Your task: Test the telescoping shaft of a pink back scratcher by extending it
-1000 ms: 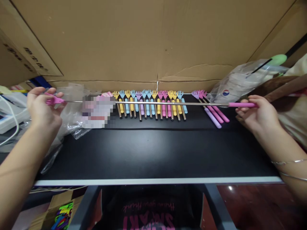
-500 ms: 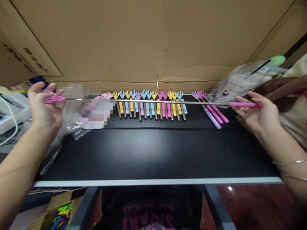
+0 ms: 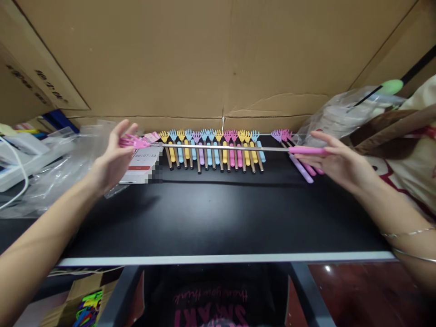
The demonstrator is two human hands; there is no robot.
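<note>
Pink-ended scratcher spans hands; black tabletop stretches toward pale front edge.

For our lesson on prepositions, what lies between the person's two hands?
In the head view, a pink scratcher spans from left hand to right hand, crossing before a row of scratchers.

Pink backscratcher, fingers at both ends

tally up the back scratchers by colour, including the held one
Yellow back scratchers: 5
Blue back scratchers: 5
Pink back scratchers: 5 (2 in the row, 2 at right, 1 held)
Purple back scratchers: 2
Total: 17
</note>
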